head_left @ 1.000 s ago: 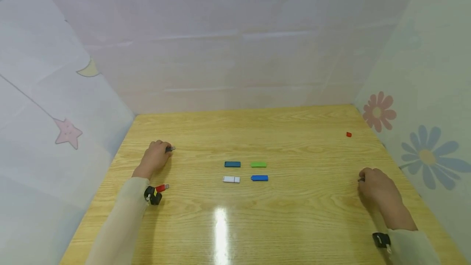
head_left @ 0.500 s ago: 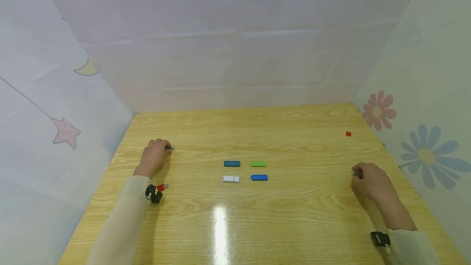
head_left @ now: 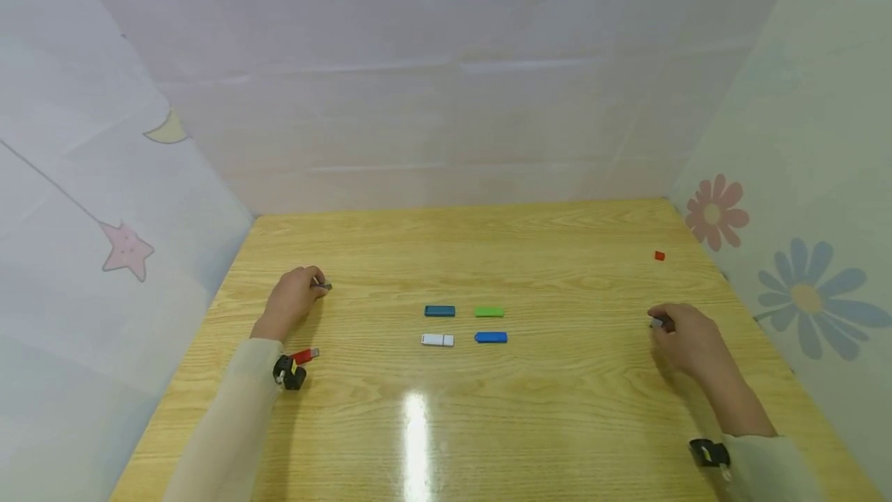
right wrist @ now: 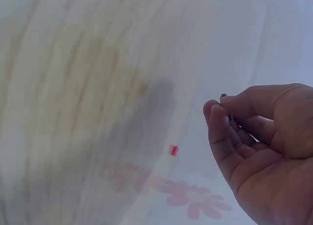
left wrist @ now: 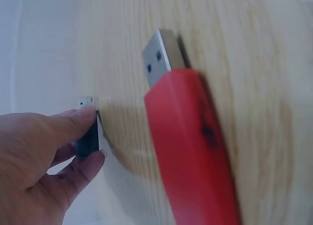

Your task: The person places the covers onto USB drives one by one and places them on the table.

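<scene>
Head view, hands resting on the counter point(head_left: 557, 409), well apart.

Left hand point(head_left: 293, 300), left of centre: fingers curled, thumb and forefinger pinching a dark stick point(head_left: 322, 284) with its metal plug poking out toward the middle. The left wrist view confirms it: dark body point(left wrist: 88, 139) held between thumb and fingertips, plug tip just showing. A red stick point(head_left: 305, 355) lies uncapped just below the left wrist, plug bare, touching nothing but the counter; it fills the right of the left wrist view point(left wrist: 190, 146).

Right hand point(head_left: 686, 343), right of centre: fingers curled round a small piece point(head_left: 657, 323), pale with a dark edge. The right wrist view shows only a dark sliver point(right wrist: 226, 107) between thumb and forefinger. It reads as a cap, but it is too small to be sure.

Middle of frame, four capped sticks in a two-by-two block, apart from each other: dark blue point(head_left: 440, 311) and green point(head_left: 489, 311) above, white point(head_left: 437, 339) and blue point(head_left: 491, 337) below. A red cap point(head_left: 659, 256) sits alone at the upper right, well away from the red stick.

Judgement: the step in hand looks like capping the dark stick, one part in each hand, not yet joined. Next move calls for bringing both hands together near centre, lining the cap's mouth with the plug, and pushing straight on.
</scene>
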Demonstrator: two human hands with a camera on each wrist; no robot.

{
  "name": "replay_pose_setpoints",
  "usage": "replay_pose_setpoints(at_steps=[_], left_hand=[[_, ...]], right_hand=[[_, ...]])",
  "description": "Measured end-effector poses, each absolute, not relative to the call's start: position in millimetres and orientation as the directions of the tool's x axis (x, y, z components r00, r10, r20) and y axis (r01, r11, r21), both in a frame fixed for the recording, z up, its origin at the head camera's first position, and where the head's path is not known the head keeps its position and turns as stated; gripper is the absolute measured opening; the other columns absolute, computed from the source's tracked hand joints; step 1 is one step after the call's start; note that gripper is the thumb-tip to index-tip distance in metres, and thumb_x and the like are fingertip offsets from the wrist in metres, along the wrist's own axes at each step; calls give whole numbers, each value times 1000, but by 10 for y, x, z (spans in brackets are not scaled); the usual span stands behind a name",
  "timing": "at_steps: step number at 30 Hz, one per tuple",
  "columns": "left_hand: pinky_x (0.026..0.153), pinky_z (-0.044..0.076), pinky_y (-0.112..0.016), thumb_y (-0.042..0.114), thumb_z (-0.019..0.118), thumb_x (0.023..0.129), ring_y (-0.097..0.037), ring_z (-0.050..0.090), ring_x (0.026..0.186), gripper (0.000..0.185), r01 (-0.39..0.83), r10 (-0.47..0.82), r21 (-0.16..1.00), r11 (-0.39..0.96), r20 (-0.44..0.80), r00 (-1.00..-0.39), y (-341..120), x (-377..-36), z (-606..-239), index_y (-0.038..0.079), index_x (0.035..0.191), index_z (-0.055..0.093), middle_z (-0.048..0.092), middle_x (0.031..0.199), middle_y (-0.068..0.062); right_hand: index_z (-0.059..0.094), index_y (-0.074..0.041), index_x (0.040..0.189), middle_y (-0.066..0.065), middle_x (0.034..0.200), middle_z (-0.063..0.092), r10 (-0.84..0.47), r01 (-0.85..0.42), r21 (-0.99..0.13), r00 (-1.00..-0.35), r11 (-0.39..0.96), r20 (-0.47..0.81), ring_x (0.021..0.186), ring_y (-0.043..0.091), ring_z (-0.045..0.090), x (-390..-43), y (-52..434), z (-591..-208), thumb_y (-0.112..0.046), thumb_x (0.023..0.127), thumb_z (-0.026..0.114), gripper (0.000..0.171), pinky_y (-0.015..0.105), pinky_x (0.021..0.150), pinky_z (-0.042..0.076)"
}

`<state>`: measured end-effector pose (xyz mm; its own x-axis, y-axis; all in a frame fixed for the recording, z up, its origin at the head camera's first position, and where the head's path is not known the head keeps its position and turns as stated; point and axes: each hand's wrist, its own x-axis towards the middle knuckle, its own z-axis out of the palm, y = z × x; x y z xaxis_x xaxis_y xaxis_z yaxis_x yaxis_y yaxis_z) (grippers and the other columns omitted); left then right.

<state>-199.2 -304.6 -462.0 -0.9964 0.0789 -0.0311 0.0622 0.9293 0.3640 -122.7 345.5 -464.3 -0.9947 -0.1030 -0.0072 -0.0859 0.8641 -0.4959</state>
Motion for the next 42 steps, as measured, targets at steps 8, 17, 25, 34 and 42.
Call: replay_pose_setpoints(at_steps=[8, 17, 25, 34, 42], left_hand=[[74, 51, -43, 12, 67, 99, -26, 63, 83, 14, 78, 95, 432, 898, -17, -995, -2979, -1910, -4540, 3, 109, 63, 69, 97, -14], [81, 55, -45, 15, 67, 100, -29, 66, 93, 16, 88, 106, 400, 912, -23, -994, -2775, -1839, -4500, 0, 106, 71, 71, 102, -15], [72, 53, -40, 21, 65, 101, -21, 64, 82, 17, 130, 149, 402, 906, -17, -989, -2546, -1701, -4403, 6, 106, 71, 72, 98, -9], [62, 47, -32, 29, 64, 102, -13, 57, 68, 19, 175, 193, 390, 904, -9, -981, -2316, -1564, -4338, 14, 111, 72, 74, 96, -5], [77, 57, -39, 26, 62, 103, -18, 68, 89, 19, 207, 223, 413, 887, 10, -975, -2179, -1524, -4360, 11, 108, 72, 73, 102, -3]], right_hand=[[64, 8, 121, 27, 107, 63, -111, -140, -527, -990, 838, 88, 94, 46, 64, -1247, 3329, -4613, -5, 99, 58, 26, 58, 76, 54], [62, 6, 126, 24, 110, 66, -105, -134, -582, -991, 802, 83, 96, 42, 65, -1273, 3183, -4607, -5, 99, 62, 30, 54, 77, 56], [67, 1, 120, 20, 106, 69, -115, -152, -599, -988, 786, 101, 95, 41, 67, -1303, 3015, -4609, -7, 98, 64, 23, 56, 80, 56], [69, 0, 119, 18, 106, 70, -137, -183, -637, -983, 749, 121, 93, 38, 69, -1316, 2839, -4598, -7, 98, 65, 23, 53, 78, 57], [69, -2, 120, 14, 105, 71, -139, -179, -639, -984, 748, 114, 93, 35, 68, -1329, 2731, -4603, -9, 99, 66, 23, 52, 79, 57]])
